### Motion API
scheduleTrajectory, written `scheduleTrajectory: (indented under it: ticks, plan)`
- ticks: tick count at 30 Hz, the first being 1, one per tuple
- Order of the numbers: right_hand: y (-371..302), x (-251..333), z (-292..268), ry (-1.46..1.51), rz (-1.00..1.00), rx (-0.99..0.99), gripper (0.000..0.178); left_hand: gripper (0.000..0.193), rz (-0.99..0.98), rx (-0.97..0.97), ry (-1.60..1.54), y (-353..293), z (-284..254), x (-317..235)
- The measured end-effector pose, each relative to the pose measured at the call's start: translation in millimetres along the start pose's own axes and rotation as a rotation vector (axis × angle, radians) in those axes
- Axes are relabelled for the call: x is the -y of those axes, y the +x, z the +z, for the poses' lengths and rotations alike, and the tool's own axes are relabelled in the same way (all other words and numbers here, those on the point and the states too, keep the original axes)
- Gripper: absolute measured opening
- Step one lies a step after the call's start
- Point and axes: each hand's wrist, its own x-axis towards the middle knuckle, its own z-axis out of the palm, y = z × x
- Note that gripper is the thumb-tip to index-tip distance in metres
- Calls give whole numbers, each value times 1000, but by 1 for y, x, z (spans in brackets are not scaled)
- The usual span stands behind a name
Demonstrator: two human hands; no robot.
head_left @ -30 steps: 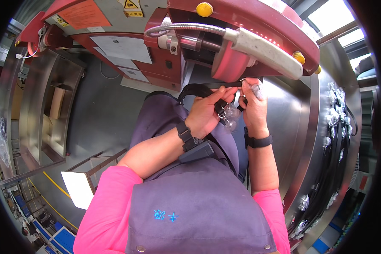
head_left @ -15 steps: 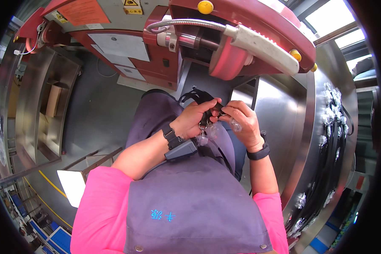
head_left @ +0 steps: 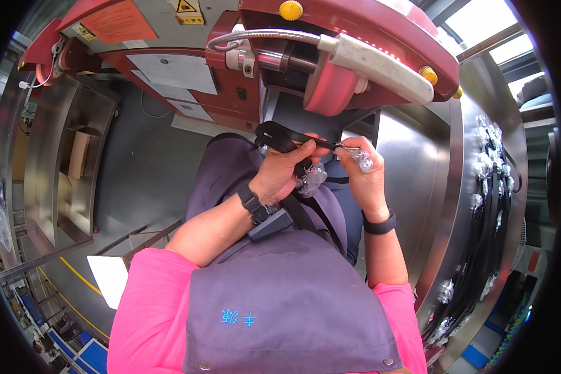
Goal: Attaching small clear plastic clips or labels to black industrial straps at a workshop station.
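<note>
My left hand (head_left: 280, 171) is closed around a bundle of black straps (head_left: 273, 134), whose loops stick out past the fingers toward the far left. A clear plastic-wrapped metal fitting (head_left: 313, 179) hangs from the bundle just right of the left palm. With fingertips pinched, my right hand (head_left: 366, 177) holds the end of one strap, drawn taut from the left hand. Another plastic-wrapped fitting (head_left: 363, 162) sits at that end, against the right fingers. Both hands are above my lap and the purple-grey apron (head_left: 280, 280).
Beyond my hands stands a red machine with a wheel (head_left: 330, 87) and a pale lamp (head_left: 383, 68) over it. A metal tray (head_left: 411, 168) is at the right. More black straps with wrapped ends (head_left: 489, 193) lie farther right. Metal shelving (head_left: 62, 162) stands left.
My right hand has moved right, away from the left, stretching one strap between them. The strap bundle has shifted left, and the wrapped fittings show more plainly.
</note>
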Motion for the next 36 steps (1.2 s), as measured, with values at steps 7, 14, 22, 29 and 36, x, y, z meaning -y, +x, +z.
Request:
scheduleTrajectory:
  ticks: [7, 14, 22, 29, 36]
  plan:
    - [11, 5, 13, 285, 58, -110, 9, 18, -22, -11, -139, 4, 11, -1]
    - [26, 10, 16, 405, 156, -129, 9, 13, -59, -59, -242, 7, 24, -5]
    - [36, 7, 14, 437, 243, -106, 7, 19, -46, -80, -239, 11, 24, -4]
    - [42, 4, 15, 500, 284, -107, 8, 25, -43, -95, -234, 12, 26, -5]
    - [44, 5, 15, 510, 295, -108, 9, 23, -21, -93, -232, 14, 25, -5]
